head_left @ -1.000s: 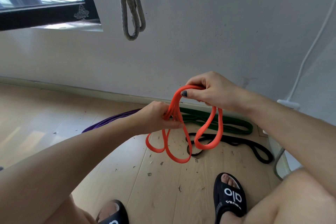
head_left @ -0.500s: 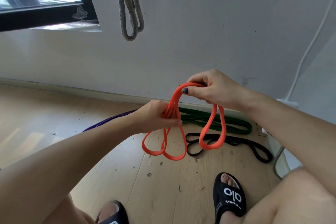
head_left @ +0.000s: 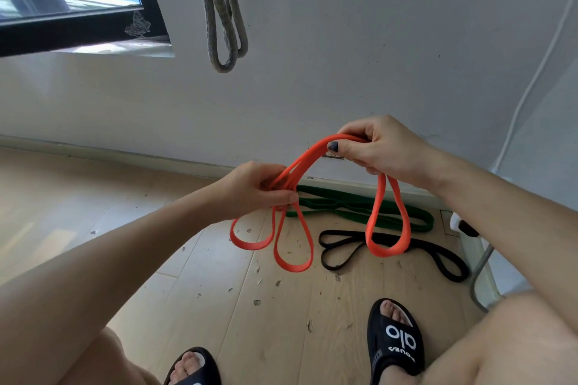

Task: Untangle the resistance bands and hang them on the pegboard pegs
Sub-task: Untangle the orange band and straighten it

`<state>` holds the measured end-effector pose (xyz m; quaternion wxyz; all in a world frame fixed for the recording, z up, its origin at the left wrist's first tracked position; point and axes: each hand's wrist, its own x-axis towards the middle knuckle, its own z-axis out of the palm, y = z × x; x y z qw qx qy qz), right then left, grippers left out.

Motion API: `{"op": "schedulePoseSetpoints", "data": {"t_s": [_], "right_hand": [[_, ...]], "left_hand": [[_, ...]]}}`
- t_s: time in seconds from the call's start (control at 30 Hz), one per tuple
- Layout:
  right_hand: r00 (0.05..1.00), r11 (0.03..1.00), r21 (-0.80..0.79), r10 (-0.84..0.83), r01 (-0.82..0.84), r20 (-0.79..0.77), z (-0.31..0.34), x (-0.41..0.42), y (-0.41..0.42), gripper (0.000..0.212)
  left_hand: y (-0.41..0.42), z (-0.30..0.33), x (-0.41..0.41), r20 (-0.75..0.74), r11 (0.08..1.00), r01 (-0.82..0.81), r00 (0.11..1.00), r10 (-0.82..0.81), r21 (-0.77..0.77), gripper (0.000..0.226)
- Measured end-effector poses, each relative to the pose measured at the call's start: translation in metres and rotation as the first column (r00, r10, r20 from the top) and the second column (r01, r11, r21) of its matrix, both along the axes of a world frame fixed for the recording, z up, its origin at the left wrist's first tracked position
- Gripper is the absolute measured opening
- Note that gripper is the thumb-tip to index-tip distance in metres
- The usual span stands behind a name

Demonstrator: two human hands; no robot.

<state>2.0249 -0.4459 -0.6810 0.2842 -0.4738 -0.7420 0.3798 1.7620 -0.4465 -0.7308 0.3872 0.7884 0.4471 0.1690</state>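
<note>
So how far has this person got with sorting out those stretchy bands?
Done, it seems: one grey band already hangs on the wall, though its peg is out of view. In hand: the orange band, folded into loops, gripped by the left hand and right hand. Left: the green band and black band lie on the floor.

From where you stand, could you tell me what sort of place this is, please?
Probably a room in a home used for exercise: pale wooden floor, plain white wall with a window, and resistance bands lying about, green band and black band on the floor.
</note>
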Motion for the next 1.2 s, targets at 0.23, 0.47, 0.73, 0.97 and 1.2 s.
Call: {"op": "schedulePoseSetpoints", "data": {"t_s": [0.23,0.47,0.73,0.97,1.2], "right_hand": [[0.987,0.999,-0.052,-0.015,0.007,-0.16,0.009,0.0,0.001,0.023],[0.977,0.999,0.002,-0.048,0.05,-0.206,0.027,-0.007,-0.001,0.02],[0.986,0.998,0.036,-0.045,0.052,-0.163,0.061,-0.007,-0.001,0.024],[0.985,0.992,0.08,-0.082,0.095,-0.152,0.1,-0.002,-0.002,0.023],[0.996,0.998,0.05,-0.036,0.04,-0.085,0.137,0.018,0.021,0.022]], "left_hand": [[-0.003,0.02,-0.001,0.141,1.0,-0.005,0.99,0.007,-0.016,0.014],[-0.001,0.042,-0.004,0.201,0.997,-0.016,0.979,0.032,-0.082,0.017],[0.0,0.075,-0.004,0.155,1.0,-0.017,0.988,0.017,-0.005,0.018],[0.003,0.117,0.001,0.212,1.0,-0.013,0.977,0.018,-0.029,0.014],[0.03,0.174,-0.005,0.194,0.999,-0.039,0.98,0.044,-0.026,0.02]]}}
